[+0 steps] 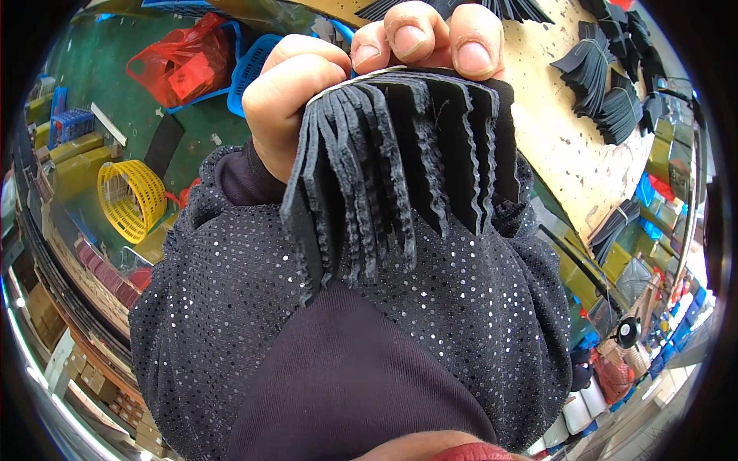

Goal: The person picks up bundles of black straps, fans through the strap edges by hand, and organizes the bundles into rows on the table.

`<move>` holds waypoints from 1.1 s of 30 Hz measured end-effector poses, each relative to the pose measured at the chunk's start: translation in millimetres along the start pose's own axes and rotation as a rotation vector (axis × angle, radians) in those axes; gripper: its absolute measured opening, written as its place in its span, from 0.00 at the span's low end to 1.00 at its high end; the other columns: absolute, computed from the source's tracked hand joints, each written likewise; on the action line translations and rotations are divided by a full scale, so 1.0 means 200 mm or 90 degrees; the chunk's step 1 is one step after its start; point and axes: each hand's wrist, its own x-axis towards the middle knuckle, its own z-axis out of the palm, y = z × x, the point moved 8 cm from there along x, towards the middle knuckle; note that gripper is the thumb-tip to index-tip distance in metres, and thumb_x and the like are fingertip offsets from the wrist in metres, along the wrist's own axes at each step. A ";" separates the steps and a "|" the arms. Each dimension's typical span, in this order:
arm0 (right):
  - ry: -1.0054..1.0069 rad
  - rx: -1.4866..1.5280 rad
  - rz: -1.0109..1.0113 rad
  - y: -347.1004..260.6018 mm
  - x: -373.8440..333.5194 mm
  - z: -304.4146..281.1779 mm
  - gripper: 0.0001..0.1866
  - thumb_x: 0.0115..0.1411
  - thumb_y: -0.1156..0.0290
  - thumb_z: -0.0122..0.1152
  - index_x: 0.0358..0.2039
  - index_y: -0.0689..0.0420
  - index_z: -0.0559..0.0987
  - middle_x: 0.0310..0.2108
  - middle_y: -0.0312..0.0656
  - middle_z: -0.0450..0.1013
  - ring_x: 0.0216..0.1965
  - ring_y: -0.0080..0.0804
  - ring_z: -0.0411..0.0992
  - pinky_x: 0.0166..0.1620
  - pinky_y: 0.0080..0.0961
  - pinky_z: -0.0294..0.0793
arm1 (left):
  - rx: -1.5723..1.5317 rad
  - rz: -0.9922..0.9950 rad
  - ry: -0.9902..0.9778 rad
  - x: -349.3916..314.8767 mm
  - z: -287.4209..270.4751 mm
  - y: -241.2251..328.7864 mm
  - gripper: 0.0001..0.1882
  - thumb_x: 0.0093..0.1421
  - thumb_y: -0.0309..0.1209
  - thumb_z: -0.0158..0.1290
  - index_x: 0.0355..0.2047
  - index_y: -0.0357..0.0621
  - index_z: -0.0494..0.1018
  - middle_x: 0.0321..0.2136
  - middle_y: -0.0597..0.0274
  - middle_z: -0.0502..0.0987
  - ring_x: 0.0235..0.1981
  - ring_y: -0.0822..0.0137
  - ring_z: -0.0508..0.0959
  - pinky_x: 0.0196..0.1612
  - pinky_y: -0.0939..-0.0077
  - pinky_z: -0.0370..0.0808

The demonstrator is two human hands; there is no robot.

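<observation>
A bundle of thin black pieces (407, 154) with fuzzy grey edges hangs fanned out in front of my chest; their exact kind I cannot tell. Along its upper edge runs a pale narrow band (327, 90). My left hand (284, 96) is closed around the upper left of the bundle, its fingers bent. Over the top edge curl the fingers of my right hand (419, 38), nails facing me, gripping the same bundle. The pieces spread apart at their lower ends. Most of my right palm is hidden behind them.
On the right, a beige, dark-spotted tabletop (550, 142) carries several similar black bundles (588, 69). Over the green floor (100, 61) at left are a red plastic bag (184, 65) in a blue basket, another blue basket (250, 73) and a yellow basket (131, 201).
</observation>
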 end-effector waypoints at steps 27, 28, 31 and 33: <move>-0.022 0.018 0.025 0.01 -0.03 0.04 0.05 0.53 0.74 0.61 0.30 0.57 0.73 0.40 0.51 0.69 0.46 0.44 0.66 0.54 0.37 0.61 | 0.026 -0.060 -0.069 -0.02 0.01 0.07 0.19 0.48 0.21 0.59 0.36 0.36 0.61 0.30 0.51 0.69 0.27 0.64 0.70 0.33 0.75 0.69; -0.020 0.020 0.026 0.02 -0.03 0.04 0.05 0.53 0.74 0.61 0.30 0.57 0.73 0.40 0.51 0.69 0.46 0.44 0.66 0.54 0.37 0.61 | 0.029 -0.050 -0.068 -0.02 0.01 0.08 0.19 0.48 0.22 0.59 0.36 0.36 0.61 0.30 0.51 0.69 0.27 0.64 0.70 0.33 0.75 0.69; -0.004 0.031 0.019 0.02 -0.04 0.05 0.05 0.53 0.74 0.61 0.30 0.57 0.74 0.40 0.51 0.69 0.47 0.45 0.66 0.54 0.37 0.61 | 0.085 -0.001 -0.057 -0.03 0.00 0.10 0.20 0.47 0.22 0.60 0.36 0.36 0.61 0.30 0.51 0.69 0.27 0.63 0.70 0.33 0.75 0.70; -0.007 0.002 0.033 0.01 -0.04 0.04 0.05 0.53 0.73 0.61 0.29 0.57 0.74 0.40 0.51 0.68 0.47 0.45 0.66 0.54 0.38 0.61 | 0.071 -0.009 -0.077 -0.03 0.01 0.09 0.20 0.47 0.22 0.60 0.36 0.36 0.61 0.30 0.51 0.69 0.27 0.63 0.70 0.32 0.75 0.70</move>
